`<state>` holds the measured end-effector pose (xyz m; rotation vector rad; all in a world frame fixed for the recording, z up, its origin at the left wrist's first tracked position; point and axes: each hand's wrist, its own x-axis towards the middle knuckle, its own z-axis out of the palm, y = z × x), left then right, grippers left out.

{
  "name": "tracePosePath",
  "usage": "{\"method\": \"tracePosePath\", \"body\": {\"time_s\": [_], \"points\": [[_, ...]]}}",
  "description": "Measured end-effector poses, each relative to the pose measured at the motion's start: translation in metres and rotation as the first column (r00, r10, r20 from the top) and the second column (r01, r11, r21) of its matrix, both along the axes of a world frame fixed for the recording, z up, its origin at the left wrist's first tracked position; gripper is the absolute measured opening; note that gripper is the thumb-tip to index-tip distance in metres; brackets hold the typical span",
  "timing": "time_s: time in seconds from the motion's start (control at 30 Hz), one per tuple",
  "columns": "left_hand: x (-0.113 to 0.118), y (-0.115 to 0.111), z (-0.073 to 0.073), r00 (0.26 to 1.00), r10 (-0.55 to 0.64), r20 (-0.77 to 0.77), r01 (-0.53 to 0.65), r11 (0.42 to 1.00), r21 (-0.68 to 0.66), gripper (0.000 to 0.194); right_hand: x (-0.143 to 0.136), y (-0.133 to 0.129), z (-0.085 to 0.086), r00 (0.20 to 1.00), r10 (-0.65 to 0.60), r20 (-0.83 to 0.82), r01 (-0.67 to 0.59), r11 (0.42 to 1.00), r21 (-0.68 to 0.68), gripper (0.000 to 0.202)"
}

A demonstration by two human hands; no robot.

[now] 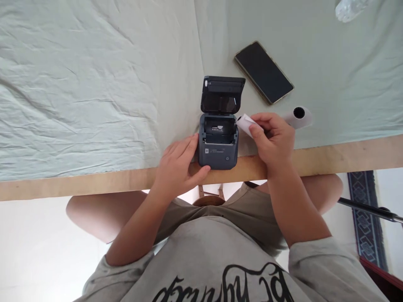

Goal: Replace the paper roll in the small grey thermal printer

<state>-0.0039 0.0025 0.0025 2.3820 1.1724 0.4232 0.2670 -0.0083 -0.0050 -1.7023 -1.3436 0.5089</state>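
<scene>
A dark portable label printer [218, 157] sits at the table's front edge. Its lid [223, 94] is tipped back, so the hollow paper bay shows. My left hand [179, 163] rests against the printer's left side and lower corner, fingers stretched out and thumb apart. Between the thumb and fingers of my right hand [273, 136] is a small white paper roll [247, 123], held just right of the open bay. A second white paper roll [304, 119] with a dark core lies beyond my right hand.
A phone [264, 72] with a dark screen lies behind the printer to the right. Crumpled clear plastic [349, 9] is at the far right. A pale green cloth [94, 92] covers the table, leaving its wooden front edge [78, 183] bare.
</scene>
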Motion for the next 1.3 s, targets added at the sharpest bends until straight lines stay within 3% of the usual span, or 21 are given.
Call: {"method": "tracePosePath", "body": {"time_s": [0.07,0.17,0.3,0.43,0.67,0.8,0.9,1.0,1.17,1.3], "points": [[0.001,-0.001,0.001,1.000,0.002,0.009,-0.002,1.000,0.012,0.070,-0.003,-0.001,0.004,1.000,0.001,-0.018,0.001,0.996,0.084,0.021],[0.002,-0.001,0.001,1.000,0.002,0.028,-0.003,1.000,0.031,0.071,-0.014,0.001,0.015,0.993,0.106,0.060,-0.115,0.979,0.170,0.019],[0.002,-0.001,0.000,0.999,0.008,0.033,-0.009,1.000,0.018,0.072,-0.033,0.013,0.029,0.912,0.263,0.315,-0.306,0.947,0.094,0.011],[0.002,-0.002,0.000,0.999,0.002,0.033,-0.003,0.999,0.045,0.071,-0.042,0.023,0.034,0.896,0.294,0.333,-0.320,0.947,0.027,0.003],[0.002,-0.003,-0.003,0.998,-0.005,0.066,-0.002,0.994,0.110,0.072,-0.040,0.027,0.015,0.949,0.279,0.144,-0.308,0.917,0.253,0.014],[0.003,-0.003,-0.003,0.998,-0.003,0.068,-0.005,0.992,0.122,0.071,-0.038,0.030,0.003,0.953,0.304,0.018,-0.296,0.911,0.286,0.014],[0.003,-0.003,-0.003,0.998,-0.002,0.065,-0.006,0.993,0.120,0.070,-0.034,0.031,-0.002,0.921,0.390,-0.023,-0.365,0.880,0.303,0.013],[0.003,-0.003,-0.003,0.998,0.005,0.063,-0.012,0.992,0.125,0.070,-0.030,0.028,0.000,0.896,0.443,0.015,-0.425,0.850,0.312,0.012],[0.002,-0.004,-0.004,0.996,0.007,0.094,-0.020,0.990,0.137,0.071,-0.032,0.005,0.005,0.901,0.393,0.184,-0.432,0.851,0.298,0.013],[0.002,-0.007,-0.004,0.991,-0.070,0.112,0.049,0.982,0.181,0.065,-0.039,-0.017,0.002,0.907,0.361,0.217,-0.414,0.860,0.297,0.012]]}}
